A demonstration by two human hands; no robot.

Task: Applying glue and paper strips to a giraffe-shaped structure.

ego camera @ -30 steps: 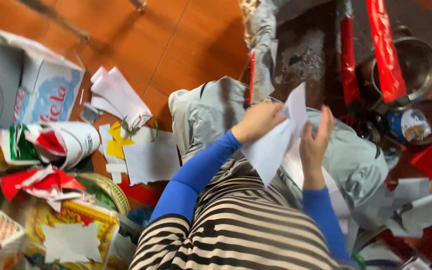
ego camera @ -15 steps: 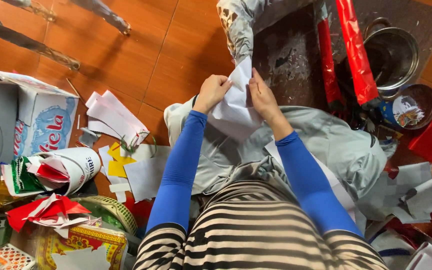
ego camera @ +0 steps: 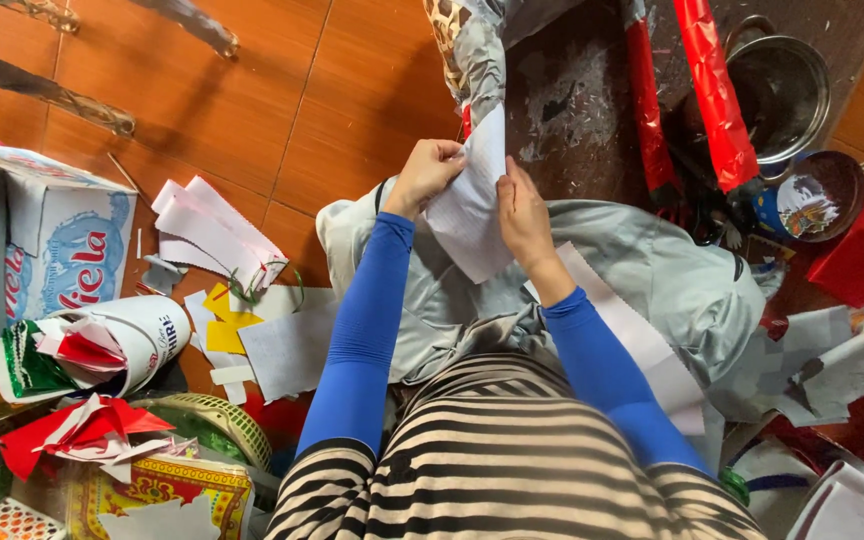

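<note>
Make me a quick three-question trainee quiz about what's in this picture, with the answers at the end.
1. True or false: both hands grip the same white sheet of paper.
2. Which colour are the sleeves on the arms? A green, B blue, C white.
3. Fill in: the metal pot stands at the upper ____ of the view.

Key
1. True: the left hand pinches its left edge and the right hand holds its right side.
2. B.
3. Right, beside the red foil strip.
</note>
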